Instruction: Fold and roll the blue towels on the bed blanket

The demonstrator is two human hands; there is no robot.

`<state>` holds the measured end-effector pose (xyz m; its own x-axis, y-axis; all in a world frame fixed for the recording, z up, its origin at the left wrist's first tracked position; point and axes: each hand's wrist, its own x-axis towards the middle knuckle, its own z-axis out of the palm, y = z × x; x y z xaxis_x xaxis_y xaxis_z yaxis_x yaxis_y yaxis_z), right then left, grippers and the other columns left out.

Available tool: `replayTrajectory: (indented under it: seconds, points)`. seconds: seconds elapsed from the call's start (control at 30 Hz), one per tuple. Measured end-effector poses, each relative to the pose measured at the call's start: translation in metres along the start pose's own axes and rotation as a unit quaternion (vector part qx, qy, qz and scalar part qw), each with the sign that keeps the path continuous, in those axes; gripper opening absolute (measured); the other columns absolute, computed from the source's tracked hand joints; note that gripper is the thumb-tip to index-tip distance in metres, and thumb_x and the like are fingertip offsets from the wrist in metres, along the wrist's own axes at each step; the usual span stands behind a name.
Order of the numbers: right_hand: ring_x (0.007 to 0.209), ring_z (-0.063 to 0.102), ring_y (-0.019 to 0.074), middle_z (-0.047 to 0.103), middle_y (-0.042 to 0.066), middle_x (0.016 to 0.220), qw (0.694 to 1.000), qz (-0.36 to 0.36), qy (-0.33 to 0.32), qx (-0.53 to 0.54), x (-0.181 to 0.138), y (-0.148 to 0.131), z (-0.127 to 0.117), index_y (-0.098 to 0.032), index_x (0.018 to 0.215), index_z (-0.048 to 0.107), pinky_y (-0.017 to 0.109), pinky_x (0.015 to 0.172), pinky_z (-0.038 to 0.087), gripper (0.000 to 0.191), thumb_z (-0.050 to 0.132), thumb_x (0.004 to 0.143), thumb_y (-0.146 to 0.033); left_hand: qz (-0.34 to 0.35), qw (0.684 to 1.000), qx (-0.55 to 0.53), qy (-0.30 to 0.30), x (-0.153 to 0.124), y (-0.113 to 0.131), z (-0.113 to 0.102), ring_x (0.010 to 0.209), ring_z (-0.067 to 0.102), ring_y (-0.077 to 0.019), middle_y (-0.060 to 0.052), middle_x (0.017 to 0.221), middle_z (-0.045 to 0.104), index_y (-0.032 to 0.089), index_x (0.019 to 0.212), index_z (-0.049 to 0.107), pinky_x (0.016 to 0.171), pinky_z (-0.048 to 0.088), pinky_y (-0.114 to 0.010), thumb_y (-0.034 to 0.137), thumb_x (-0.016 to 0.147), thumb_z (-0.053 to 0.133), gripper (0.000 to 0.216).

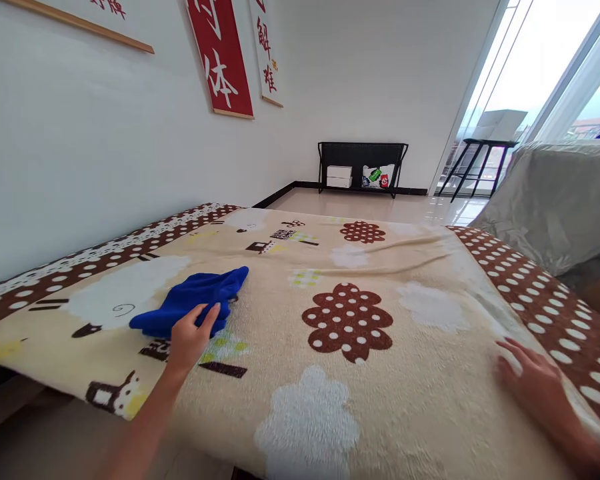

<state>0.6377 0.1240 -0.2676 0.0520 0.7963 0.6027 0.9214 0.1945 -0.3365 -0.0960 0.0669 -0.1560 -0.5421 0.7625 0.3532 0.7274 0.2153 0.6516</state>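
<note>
Head view: I have the left hand [193, 335] pinching the near edge of a blue cloth [187, 300], which lies crumpled on the left part of the patterned blanket [275, 320]. Right hand [535, 383] apparently unladen, fingers loosely parted, near the brown dotted border [537, 303]; I cannot tell whether it touches.

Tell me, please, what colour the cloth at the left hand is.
Blue; the cloth shows best in the head view.

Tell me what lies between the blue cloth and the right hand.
Only the blanket, with its brown dotted flower print; no loose object sits between the blue cloth and right hand in the head view.
</note>
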Motion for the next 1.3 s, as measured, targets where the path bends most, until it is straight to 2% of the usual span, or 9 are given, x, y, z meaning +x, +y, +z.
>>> replayTrajectory:
  seconds: [0.13,0.23,0.4,0.6,0.77,0.93,1.1,1.2,1.3]
  points:
    - [0.111,0.068,0.0283,0.071,0.008,0.120,0.972,-0.136,-0.153,0.118,0.000,-0.142,0.018,-0.032,0.116,0.069,0.053,0.097,0.053,0.030,0.046,0.096,-0.039,0.090,0.982,-0.141,-0.090,-0.035,0.071,0.033,0.079,0.060,-0.0189,-0.006,0.086,0.069,0.014,0.092,0.069,0.070,0.047,-0.028,0.057,0.087,0.058,0.045]
    - [0.108,0.068,0.0220,0.072,0.007,0.116,0.932,-0.201,-0.201,0.227,-0.001,-0.232,0.013,-0.026,0.120,0.066,0.043,0.097,0.053,0.029,0.047,0.099,-0.031,0.139,0.945,-0.226,-0.190,-0.067,0.116,0.050,0.073,0.054,-0.0151,-0.003,0.079,0.063,0.015,0.084,0.066,0.070,0.045,-0.026,0.052,0.091,0.055,0.039]
    - [0.086,0.070,0.0157,0.075,0.003,0.097,0.904,-0.174,-0.174,0.350,0.003,-0.316,-0.013,-0.025,0.111,0.069,0.029,0.079,0.055,0.022,0.054,0.099,-0.035,0.198,0.868,-0.294,-0.348,-0.113,0.165,0.056,0.064,0.038,-0.0118,0.001,0.066,0.044,0.018,0.066,0.049,0.061,0.036,-0.025,0.050,0.097,0.047,0.044]
    - [0.069,0.064,0.0116,0.068,-0.001,0.078,0.906,-0.176,-0.124,0.363,-0.002,-0.330,-0.022,-0.023,0.105,0.065,0.024,0.071,0.052,0.015,0.063,0.091,-0.029,0.242,0.817,-0.298,-0.430,-0.137,0.183,0.046,0.063,0.032,-0.0104,0.003,0.066,0.035,0.018,0.065,0.043,0.060,0.030,-0.025,0.045,0.099,0.045,0.044]
    - [0.069,0.061,0.0114,0.066,-0.002,0.078,0.912,-0.180,-0.082,0.361,-0.014,-0.320,-0.023,-0.023,0.108,0.064,0.025,0.070,0.050,0.021,0.065,0.088,-0.023,0.273,0.786,-0.264,-0.488,-0.147,0.185,0.036,0.072,0.045,-0.0120,0.001,0.079,0.056,0.015,0.081,0.059,0.067,0.037,-0.024,0.042,0.101,0.042,0.037]
    - [0.068,0.062,0.0104,0.070,-0.001,0.080,0.900,-0.212,-0.044,0.377,-0.018,-0.321,-0.031,-0.023,0.098,0.066,0.024,0.067,0.049,0.011,0.062,0.090,-0.016,0.344,0.808,-0.215,-0.426,-0.156,0.185,0.038,0.072,0.052,-0.0130,0.000,0.078,0.062,0.016,0.083,0.063,0.069,0.041,-0.025,0.038,0.102,0.044,0.034]
    - [0.067,0.064,0.0116,0.072,0.001,0.080,0.901,-0.230,0.005,0.367,-0.017,-0.324,-0.040,-0.022,0.095,0.069,0.025,0.065,0.050,0.012,0.060,0.092,-0.015,0.410,0.847,-0.229,-0.249,-0.158,0.187,0.041,0.108,0.062,-0.0209,-0.007,0.113,0.070,0.020,0.114,0.066,0.098,0.047,-0.034,0.032,0.094,0.065,0.024]
    - [0.067,0.065,0.0123,0.072,0.001,0.078,0.899,-0.260,0.038,0.350,-0.017,-0.326,-0.043,-0.021,0.093,0.070,0.026,0.066,0.050,0.012,0.059,0.093,-0.015,0.467,0.820,-0.232,-0.238,-0.159,0.191,0.038,0.123,0.060,-0.0204,-0.007,0.129,0.067,0.023,0.130,0.061,0.107,0.045,-0.036,0.026,0.096,0.062,0.034]
    - [0.061,0.060,0.0124,0.068,0.001,0.069,0.899,-0.298,0.067,0.313,-0.018,-0.327,-0.045,-0.019,0.085,0.067,0.027,0.063,0.047,0.013,0.058,0.092,-0.014,0.501,0.789,-0.243,-0.260,-0.160,0.193,0.037,0.121,0.063,-0.0182,-0.005,0.128,0.070,0.025,0.129,0.065,0.105,0.048,-0.034,0.021,0.099,0.055,0.032]
